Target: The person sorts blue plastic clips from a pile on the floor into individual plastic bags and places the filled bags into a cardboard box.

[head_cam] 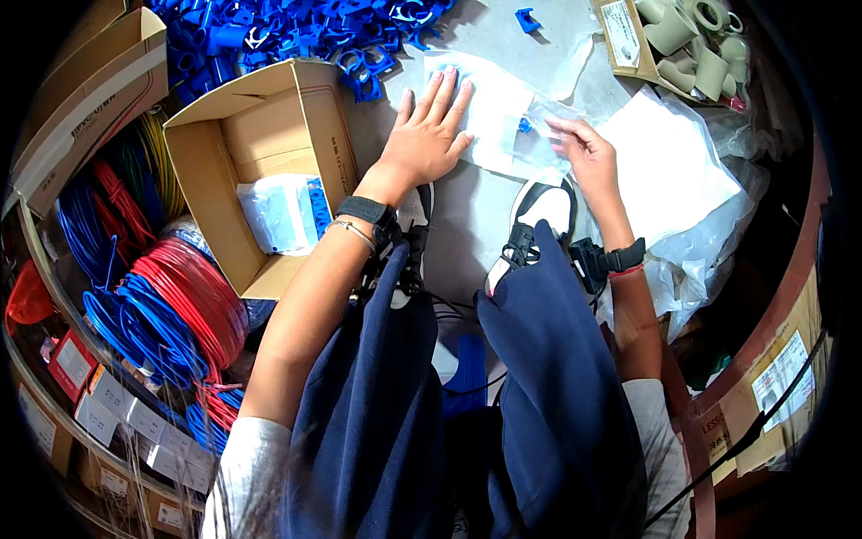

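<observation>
My left hand point(425, 138) lies flat with spread fingers on a white and clear plastic bag point(498, 94) on the grey floor. At the bag's clear end is my right hand point(592, 155), fingers bent and slightly blurred. Whether they pinch the film is unclear. A small blue plastic piece point(524, 125) shows at the clear part of the bag. Left of my left forearm stands an open cardboard box point(202, 162), tilted in view. Inside it rests a filled plastic bag point(273, 212) with blue pieces showing at one side.
Blue plastic pipe clips point(289, 40) are heaped at the top left; a single clip point(527, 21) lies apart. White plastic bags point(663, 162) are stacked at right, below a carton of grey pipe fittings point(673, 34). Wire coils point(192, 296) and a shelf edge point(74, 323) border the left.
</observation>
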Demonstrator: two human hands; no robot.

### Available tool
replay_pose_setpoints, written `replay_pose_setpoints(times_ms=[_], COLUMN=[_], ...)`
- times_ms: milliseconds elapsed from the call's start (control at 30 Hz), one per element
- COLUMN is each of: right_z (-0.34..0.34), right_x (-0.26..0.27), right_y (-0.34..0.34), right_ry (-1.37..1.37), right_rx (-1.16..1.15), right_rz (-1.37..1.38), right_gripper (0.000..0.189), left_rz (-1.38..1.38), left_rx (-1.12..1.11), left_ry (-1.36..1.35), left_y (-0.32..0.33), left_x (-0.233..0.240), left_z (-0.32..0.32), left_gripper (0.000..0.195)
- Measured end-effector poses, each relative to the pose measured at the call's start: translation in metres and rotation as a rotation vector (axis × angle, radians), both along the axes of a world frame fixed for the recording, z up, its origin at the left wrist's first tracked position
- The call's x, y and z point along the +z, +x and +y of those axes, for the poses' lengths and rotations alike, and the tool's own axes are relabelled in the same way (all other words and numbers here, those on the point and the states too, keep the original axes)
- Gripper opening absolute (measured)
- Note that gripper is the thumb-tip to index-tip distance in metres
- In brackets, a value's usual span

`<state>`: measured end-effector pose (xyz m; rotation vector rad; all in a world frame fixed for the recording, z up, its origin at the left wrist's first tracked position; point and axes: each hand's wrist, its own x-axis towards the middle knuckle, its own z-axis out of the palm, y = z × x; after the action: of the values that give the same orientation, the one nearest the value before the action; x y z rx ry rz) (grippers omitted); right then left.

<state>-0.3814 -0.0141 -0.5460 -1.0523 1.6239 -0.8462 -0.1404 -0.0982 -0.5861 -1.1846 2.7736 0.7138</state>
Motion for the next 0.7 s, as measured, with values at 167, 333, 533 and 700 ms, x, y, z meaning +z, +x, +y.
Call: replay_pose_setpoints(times_ms=[167,333,533,700], right_z=[-0.004,-0.017,-0.026,-0.024], right_x=[-0.015,-0.039,-0.039,-0.021], right_y=[0.0,-0.01,-0.005,0.006], right_ry=[0.259,0.231,0.211,-0.071], right_rx=[-0.047,0.023,0.063,0.187], right_rz=[-0.171,-0.341,-0.258,0.088], right_gripper=[0.028,0.035,0.018,0.016], left_rz=[0.027,0.171,0.569,0.566], left_rx=[0.017,0.087,0.359,0.499], left_ry=[0.045,0.269,0.416,0.037], left_y=[0.0,-0.006,-0.003,0.0], left_x=[0.002,0.017,0.024,0.02], left_z=[-0.002,-0.01,-0.022,-0.022], left_gripper=[0.066,0.064,0.057,0.04])
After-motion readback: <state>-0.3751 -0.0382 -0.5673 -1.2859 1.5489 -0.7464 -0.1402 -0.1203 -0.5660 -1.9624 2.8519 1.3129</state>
